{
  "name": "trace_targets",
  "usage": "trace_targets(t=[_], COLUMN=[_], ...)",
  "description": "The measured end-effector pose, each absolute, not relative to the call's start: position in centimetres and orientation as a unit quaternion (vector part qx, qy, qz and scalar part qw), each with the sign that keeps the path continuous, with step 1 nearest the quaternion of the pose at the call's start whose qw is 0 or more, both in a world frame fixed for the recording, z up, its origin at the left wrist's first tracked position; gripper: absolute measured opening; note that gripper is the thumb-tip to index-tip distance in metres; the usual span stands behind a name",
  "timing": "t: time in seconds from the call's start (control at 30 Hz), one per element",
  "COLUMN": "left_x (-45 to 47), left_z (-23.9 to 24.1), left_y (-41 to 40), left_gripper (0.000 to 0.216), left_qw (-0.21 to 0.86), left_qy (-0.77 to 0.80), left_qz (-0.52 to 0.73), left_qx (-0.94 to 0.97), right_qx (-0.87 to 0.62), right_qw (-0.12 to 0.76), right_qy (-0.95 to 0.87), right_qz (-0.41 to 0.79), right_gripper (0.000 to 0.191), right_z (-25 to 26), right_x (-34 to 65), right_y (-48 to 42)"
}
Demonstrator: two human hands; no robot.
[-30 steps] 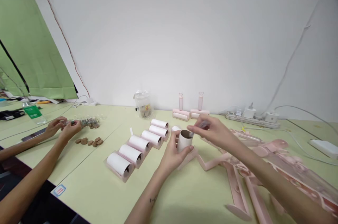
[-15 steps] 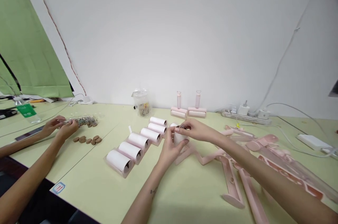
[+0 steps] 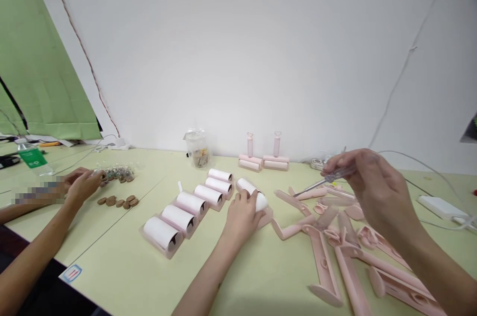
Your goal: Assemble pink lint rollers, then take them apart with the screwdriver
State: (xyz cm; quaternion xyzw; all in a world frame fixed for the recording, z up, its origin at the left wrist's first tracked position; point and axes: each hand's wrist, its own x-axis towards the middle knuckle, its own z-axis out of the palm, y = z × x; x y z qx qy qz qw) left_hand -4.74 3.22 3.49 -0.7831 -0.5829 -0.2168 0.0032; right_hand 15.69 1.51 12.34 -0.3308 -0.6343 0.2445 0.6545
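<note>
My left hand point(image 3: 241, 214) is closed over a white lint roller roll point(image 3: 261, 202) in a pink holder, which lies on the table. Raised at the right, my right hand point(image 3: 380, 182) grips a screwdriver point(image 3: 311, 187) by its clear handle. Its metal shaft slants down to the left, over the pink parts. Beside my left hand runs a slanted row of several similar white rolls point(image 3: 162, 231) on pink holders. Loose pink handles and frames point(image 3: 324, 261) are piled below my right hand.
Two pink lint rollers point(image 3: 250, 159) stand against the wall beside a clear bag point(image 3: 199, 149). A power strip point(image 3: 318, 163) and white adapter point(image 3: 439, 204) are at right. At left, another person's hands point(image 3: 84, 184) work near brown discs point(image 3: 119, 201) and a bottle point(image 3: 33, 157).
My right hand has left the roll's end and moved right, now with a screwdriver in it. My left hand has lowered the roll onto the table.
</note>
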Motion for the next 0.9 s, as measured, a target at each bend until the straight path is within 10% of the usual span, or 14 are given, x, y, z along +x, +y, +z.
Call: trace_targets(t=[0.3, 0.63, 0.73, 0.9], left_x=[-3.9, -5.0, -6.9, -10.1], left_z=[2.9, 3.1, 3.0, 0.2], left_y=[3.5, 2.9, 1.9, 0.5], left_gripper=[0.052, 0.041, 0.035, 0.084], left_qw=[0.070, 0.073, 0.010, -0.254], left_qy=[-0.563, -0.521, -0.544, -0.569], left_qz=[-0.145, -0.204, -0.304, -0.379], left_qx=[-0.810, -0.826, -0.782, -0.684], right_qx=[-0.349, -0.452, -0.445, -0.301], right_qw=[0.605, 0.254, 0.219, 0.149], right_qy=[-0.681, -0.851, -0.867, -0.939], right_qz=[0.222, 0.086, 0.054, 0.066], right_gripper=[0.027, 0.022, 0.030, 0.029], right_z=[12.0, 7.2, 6.2, 6.7], right_x=[15.8, 8.0, 6.8, 7.3], right_y=[2.1, 12.2, 11.9, 8.2])
